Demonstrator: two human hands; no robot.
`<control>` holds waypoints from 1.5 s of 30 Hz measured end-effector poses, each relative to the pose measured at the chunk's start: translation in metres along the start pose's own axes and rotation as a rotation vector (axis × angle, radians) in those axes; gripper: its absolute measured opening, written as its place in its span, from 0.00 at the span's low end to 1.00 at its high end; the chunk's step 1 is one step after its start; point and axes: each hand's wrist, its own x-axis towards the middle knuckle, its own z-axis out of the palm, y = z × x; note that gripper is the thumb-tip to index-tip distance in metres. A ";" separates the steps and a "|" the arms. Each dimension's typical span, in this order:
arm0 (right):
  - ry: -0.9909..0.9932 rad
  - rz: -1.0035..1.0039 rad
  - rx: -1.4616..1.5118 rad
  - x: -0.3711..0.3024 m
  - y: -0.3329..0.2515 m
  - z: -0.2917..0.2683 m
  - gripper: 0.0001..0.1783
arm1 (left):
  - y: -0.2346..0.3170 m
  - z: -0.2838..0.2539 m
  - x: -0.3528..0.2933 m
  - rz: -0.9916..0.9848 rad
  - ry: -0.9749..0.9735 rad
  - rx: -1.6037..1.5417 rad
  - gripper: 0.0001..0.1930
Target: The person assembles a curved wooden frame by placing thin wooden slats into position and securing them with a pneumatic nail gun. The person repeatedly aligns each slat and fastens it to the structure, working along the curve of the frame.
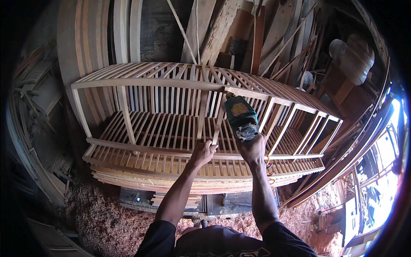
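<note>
A long slatted wooden frame [171,83] with a top, upright bars and a lower rack fills the middle of the view. My right hand [253,150] is wrapped round the handle of a green nail gun [240,112]. The nail gun's nose rests at or very near the frame's upper front rail, just right of the middle; the exact contact is hidden. An orange coiled hose [269,171] hangs by my right wrist. My left hand [204,153] is closed round the lower part of an upright wooden slat [218,124], just above the lower front rail [171,150].
The frame stands on a stack of boards [192,185] over a dark bench [218,204]. Wood shavings [98,214] cover the floor. Tall planks [126,34] lean behind. Plastic-wrapped bundles [357,60] sit at the far right, near a bright opening [385,171].
</note>
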 end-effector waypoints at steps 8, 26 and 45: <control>0.031 -0.019 0.031 -0.009 0.005 -0.002 0.15 | 0.007 -0.007 -0.001 -0.012 -0.030 0.023 0.18; 0.032 0.022 -0.005 0.000 -0.002 -0.006 0.17 | 0.004 -0.005 0.000 -0.021 -0.032 -0.006 0.19; 0.025 -0.040 -0.022 0.002 0.005 -0.001 0.21 | 0.011 -0.009 -0.002 -0.063 -0.058 -0.004 0.19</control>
